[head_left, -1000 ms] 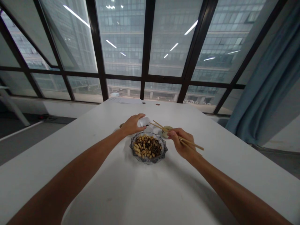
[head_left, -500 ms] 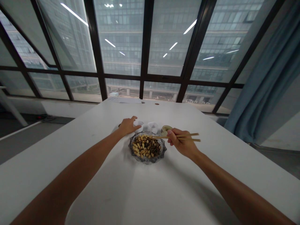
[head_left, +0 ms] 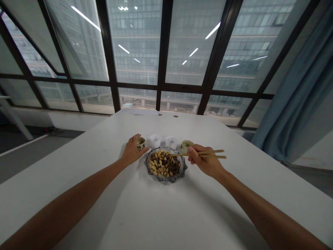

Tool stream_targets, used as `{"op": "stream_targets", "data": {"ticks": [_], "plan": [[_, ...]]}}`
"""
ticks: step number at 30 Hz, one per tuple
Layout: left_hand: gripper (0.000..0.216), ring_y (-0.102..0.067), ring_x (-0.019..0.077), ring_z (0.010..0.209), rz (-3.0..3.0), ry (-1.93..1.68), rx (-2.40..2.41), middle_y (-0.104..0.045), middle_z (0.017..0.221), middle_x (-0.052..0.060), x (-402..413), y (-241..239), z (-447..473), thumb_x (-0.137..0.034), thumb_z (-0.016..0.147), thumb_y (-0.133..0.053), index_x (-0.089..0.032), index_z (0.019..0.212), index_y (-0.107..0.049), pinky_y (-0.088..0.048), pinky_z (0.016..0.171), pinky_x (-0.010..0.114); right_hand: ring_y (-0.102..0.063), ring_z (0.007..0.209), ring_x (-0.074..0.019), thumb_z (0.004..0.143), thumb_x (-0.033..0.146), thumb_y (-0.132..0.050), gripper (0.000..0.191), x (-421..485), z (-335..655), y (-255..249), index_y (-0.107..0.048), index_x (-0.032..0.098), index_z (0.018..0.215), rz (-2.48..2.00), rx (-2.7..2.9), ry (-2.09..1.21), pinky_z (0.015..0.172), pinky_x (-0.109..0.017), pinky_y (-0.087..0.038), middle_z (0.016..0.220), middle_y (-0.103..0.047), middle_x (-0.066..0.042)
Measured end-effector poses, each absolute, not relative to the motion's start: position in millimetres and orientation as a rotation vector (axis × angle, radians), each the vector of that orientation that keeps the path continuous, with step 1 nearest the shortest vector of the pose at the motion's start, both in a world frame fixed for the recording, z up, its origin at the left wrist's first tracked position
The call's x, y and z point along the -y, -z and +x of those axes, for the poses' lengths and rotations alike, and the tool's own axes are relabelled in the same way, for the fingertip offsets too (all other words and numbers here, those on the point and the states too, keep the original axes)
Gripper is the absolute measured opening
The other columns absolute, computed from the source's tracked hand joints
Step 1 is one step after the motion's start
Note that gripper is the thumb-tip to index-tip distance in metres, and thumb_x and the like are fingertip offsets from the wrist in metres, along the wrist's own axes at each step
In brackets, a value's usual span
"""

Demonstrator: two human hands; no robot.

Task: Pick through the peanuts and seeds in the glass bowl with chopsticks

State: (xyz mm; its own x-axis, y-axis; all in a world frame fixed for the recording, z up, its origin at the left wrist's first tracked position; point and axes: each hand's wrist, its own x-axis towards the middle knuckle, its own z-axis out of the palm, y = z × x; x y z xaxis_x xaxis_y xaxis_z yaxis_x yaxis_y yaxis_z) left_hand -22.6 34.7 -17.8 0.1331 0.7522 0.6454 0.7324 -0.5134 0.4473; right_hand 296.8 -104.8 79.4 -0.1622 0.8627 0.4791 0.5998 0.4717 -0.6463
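Observation:
A scalloped glass bowl point(head_left: 165, 178) of mixed nuts and dark seeds sits on the white table point(head_left: 166, 215). Behind it stand a small tan cup point(head_left: 141, 141), two white square cups point(head_left: 155, 140) point(head_left: 171, 142) and another tan cup point(head_left: 186, 144). My left hand point(head_left: 132, 152) curls around the left tan cup, thumb on its front. My right hand point(head_left: 205, 162) is closed on a pair of wooden chopsticks point(head_left: 208, 154), held level, with their tips over the bowl's far rim.
Papers point(head_left: 139, 111) lie at the table's far edge, near two small round holes. Black-framed windows point(head_left: 163, 55) fill the back wall. A blue curtain point(head_left: 299, 90) hangs at the right. Grey floor shows to the left.
My left hand left the white square cups and slid left onto the tan cup. The chopsticks swung from pointing up-left to level, with their tips over the bowl.

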Motion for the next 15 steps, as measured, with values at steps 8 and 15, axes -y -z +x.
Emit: {"op": "stream_targets", "data": {"ticks": [8,15], "plan": [[0.086,-0.058,0.0291,0.129,1.971,-1.317,-1.573,-0.053,0.145,0.020,-43,27,-23,-0.050,0.078,-0.076,-0.018,0.145,-0.034,-0.045,0.111,0.047,-0.064,0.049,-0.0156,0.094,0.055,-0.058,0.044,102,297,-69,-0.065,0.021,0.067,-1.235,1.850,-0.368,0.045,-0.026,-0.047,0.058,-0.067,-0.002],[0.083,-0.055,0.0297,0.133,1.954,-1.270,-1.608,-0.055,0.144,0.021,-40,22,-23,-0.048,0.079,-0.076,-0.016,0.144,-0.036,-0.045,0.111,0.045,-0.060,0.045,-0.0149,0.091,0.054,-0.061,0.045,108,298,-82,-0.061,0.021,0.060,-1.239,1.939,-0.448,0.042,-0.025,-0.044,0.052,-0.064,-0.003]]}}
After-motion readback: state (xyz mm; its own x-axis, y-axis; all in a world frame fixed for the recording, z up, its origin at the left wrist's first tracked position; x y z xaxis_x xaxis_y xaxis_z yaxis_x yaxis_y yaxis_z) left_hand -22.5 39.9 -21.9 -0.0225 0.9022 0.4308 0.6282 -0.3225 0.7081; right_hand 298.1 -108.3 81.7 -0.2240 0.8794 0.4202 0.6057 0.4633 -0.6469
